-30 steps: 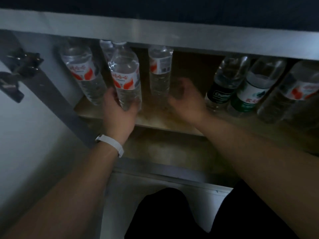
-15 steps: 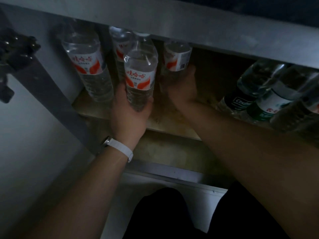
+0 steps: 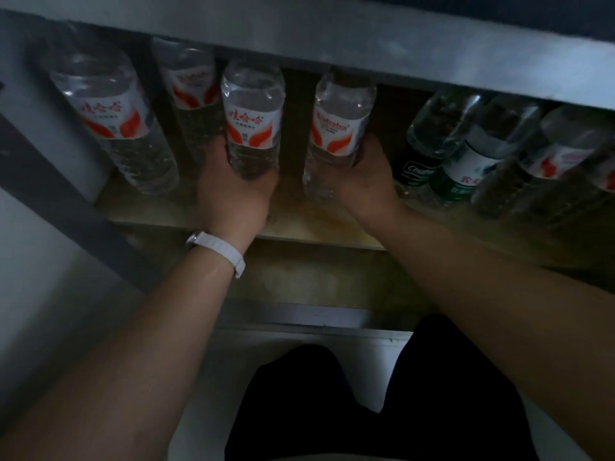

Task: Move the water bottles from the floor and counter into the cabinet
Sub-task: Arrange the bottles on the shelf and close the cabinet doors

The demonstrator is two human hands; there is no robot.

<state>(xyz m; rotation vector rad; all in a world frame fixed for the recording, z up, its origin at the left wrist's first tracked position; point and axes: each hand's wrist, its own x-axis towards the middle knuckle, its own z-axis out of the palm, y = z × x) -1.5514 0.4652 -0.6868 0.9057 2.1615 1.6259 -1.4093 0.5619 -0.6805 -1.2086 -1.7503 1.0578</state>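
The cabinet point(image 3: 332, 34) is a low, dim recess whose wooden shelf point(image 3: 309, 227) carries the standing bottles. Each hand grips low on a bottle body, probably to slide it upright into line: the left hand point(image 3: 233, 197) wraps the middle red-label bottle point(image 3: 253, 118), the right hand point(image 3: 369, 181) the one beside it point(image 3: 339, 128). At right, green-label bottles point(image 3: 466, 168) lean together — caps vanish behind the metal edge, and the fingers stay hidden.

Looks like a kitchen or pantry storage spot: dim low cabinet point(image 3: 432, 64) under a metal counter edge, wooden shelf point(image 3: 319, 232) lined with water bottles point(image 3: 109, 118).
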